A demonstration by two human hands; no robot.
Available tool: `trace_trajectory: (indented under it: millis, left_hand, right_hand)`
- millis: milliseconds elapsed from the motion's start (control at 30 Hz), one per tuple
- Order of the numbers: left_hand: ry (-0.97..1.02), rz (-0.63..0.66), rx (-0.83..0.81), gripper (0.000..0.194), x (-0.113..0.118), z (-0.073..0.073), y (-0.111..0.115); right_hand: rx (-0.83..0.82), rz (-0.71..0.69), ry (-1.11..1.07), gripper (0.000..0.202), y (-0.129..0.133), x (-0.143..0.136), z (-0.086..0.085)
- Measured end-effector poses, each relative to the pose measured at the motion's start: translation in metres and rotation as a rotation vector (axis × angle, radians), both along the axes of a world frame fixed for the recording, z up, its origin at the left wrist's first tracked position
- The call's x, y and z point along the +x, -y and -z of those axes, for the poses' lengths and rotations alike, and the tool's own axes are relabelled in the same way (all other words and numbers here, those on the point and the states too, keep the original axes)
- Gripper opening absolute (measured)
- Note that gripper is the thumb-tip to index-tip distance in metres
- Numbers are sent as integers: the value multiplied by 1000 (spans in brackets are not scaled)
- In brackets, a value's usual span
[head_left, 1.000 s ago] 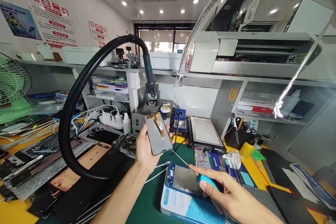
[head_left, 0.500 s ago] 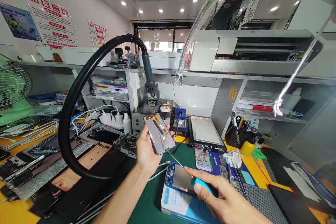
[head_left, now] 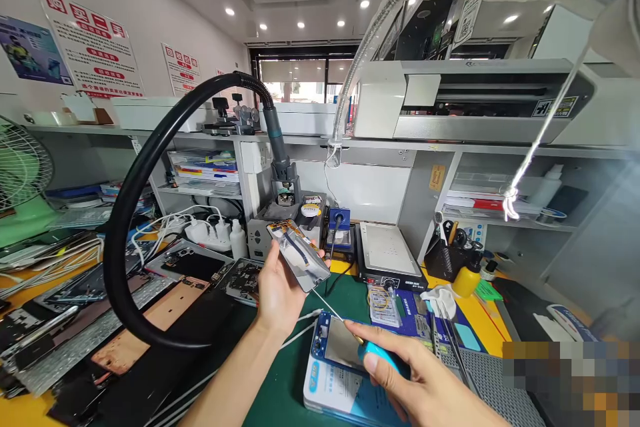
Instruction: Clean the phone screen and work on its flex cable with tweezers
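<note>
My left hand (head_left: 280, 290) grips a phone screen (head_left: 301, 260) by its edges, its grey back with an orange and black flex cable facing me. The screen is tilted above the green mat. In my right hand (head_left: 400, 367) is a thin-bladed tool with a blue handle (head_left: 383, 357), index finger stretched along its shaft. The tool's tip meets or lies very near the lower edge of the screen; I cannot tell if it touches. Below, a blue phone frame (head_left: 340, 340) rests on a white and blue box (head_left: 333, 383), partly hidden by my right hand.
A thick black hose (head_left: 113, 247) arches at left beside several dismantled phones (head_left: 150, 333). Behind the hands stand a soldering iron holder (head_left: 339, 230) and a flat heating plate (head_left: 390, 250). Tweezers (head_left: 453, 340) and a yellow bottle (head_left: 467, 279) are at right.
The phone screen has tipped a little flatter in my left hand. The tool stays at its lower edge. The whole view has shifted slightly.
</note>
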State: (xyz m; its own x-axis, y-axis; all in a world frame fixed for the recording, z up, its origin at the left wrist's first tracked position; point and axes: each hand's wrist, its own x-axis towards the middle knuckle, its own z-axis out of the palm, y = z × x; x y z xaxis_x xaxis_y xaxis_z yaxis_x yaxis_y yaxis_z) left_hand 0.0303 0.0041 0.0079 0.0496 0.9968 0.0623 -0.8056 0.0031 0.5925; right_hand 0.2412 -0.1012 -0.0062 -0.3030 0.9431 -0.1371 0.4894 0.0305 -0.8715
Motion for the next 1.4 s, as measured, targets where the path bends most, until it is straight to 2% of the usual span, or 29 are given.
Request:
trace_trajectory:
  millis: [133, 333, 533, 833, 1200, 1400]
  left_hand:
    - [-36, -86, 78, 35, 1, 4, -2]
    - [-109, -237, 203, 19, 1, 3, -3]
    - [-165, -272, 245, 15, 1, 1, -2]
    - [-242, -323, 257, 39, 3, 4, 5]
    - [-346, -345, 265, 43, 9, 9, 11]
    - [-419, -369, 287, 51, 14, 18, 9]
  right_hand:
    - [-50, 19, -79, 63, -3, 0, 4]
    - [-137, 31, -180, 65, -6, 0, -1]
    - [-135, 50, -290, 59, -6, -1, -3]
    - [-112, 42, -327, 58, -7, -1, -2]
    - [-92, 69, -364, 59, -8, -1, -2]
    - [-49, 42, -369, 61, -9, -3, -6]
